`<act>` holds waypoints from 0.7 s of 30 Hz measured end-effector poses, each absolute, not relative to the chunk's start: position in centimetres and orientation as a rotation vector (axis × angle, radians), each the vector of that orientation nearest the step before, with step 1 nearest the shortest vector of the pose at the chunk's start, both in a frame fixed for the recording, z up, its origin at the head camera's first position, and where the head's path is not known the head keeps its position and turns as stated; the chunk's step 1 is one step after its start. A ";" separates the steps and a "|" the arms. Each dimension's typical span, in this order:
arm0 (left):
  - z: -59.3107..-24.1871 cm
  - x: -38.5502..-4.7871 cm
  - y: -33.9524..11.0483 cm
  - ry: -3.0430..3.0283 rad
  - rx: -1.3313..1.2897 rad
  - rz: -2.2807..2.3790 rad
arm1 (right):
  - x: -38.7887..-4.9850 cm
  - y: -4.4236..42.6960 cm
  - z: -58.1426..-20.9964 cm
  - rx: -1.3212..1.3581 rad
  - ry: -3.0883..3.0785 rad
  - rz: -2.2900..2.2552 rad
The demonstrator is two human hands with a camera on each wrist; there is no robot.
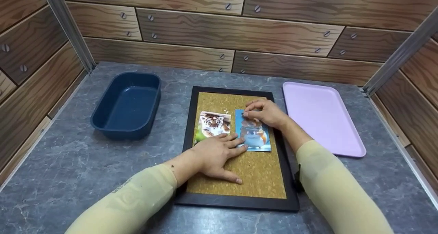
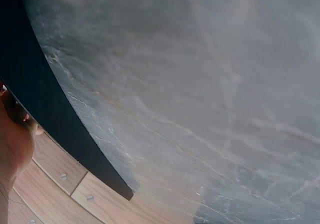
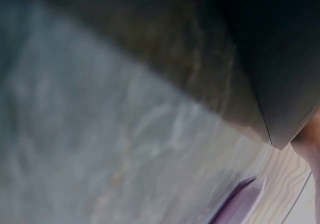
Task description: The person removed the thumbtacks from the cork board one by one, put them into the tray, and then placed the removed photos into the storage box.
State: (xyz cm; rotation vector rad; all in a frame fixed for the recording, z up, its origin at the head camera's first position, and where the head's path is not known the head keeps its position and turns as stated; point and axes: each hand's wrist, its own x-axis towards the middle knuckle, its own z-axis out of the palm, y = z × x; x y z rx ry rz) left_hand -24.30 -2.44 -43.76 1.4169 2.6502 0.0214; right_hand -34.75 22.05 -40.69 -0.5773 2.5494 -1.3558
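Observation:
A black-framed cork board (image 1: 253, 179) lies on the grey table. On its left half is a tiger picture (image 1: 213, 124), and beside it on the right a blue picture (image 1: 255, 138) of a rounded figure. My left hand (image 1: 219, 155) rests flat with fingers spread, covering the tiger picture's lower edge and touching the blue picture's left side. At the top of the blue picture my right hand (image 1: 267, 113) pinches something small and dark between thumb and finger. In the wrist views the board's dark frame (image 2: 55, 104) hides most of each hand.
To the left stands a dark blue bin (image 1: 126, 107). A light purple tray (image 1: 323, 117) lies right of the board, close to the right forearm. Wood-patterned panels (image 1: 239, 32) enclose the table at the back and sides. Small pale specks lie on the cork above the pictures.

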 end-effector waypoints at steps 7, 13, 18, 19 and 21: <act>-43.8 -24.3 -2.4 2.656 1.417 0.011 | -36.8 23.3 -43.2 -0.564 2.499 -1.442; -43.7 -24.3 -2.4 2.653 1.411 0.008 | -37.3 23.8 -43.5 -0.569 2.508 -1.459; -43.6 -24.2 -2.4 2.649 1.404 0.020 | -37.3 24.0 -43.2 -0.515 2.515 -1.482; -43.6 -24.3 -2.4 2.649 1.404 0.020 | -37.3 24.0 -43.1 -0.505 2.516 -1.487; -43.7 -24.3 -2.4 2.648 1.403 0.021 | -37.2 24.0 -43.0 -0.481 2.521 -1.489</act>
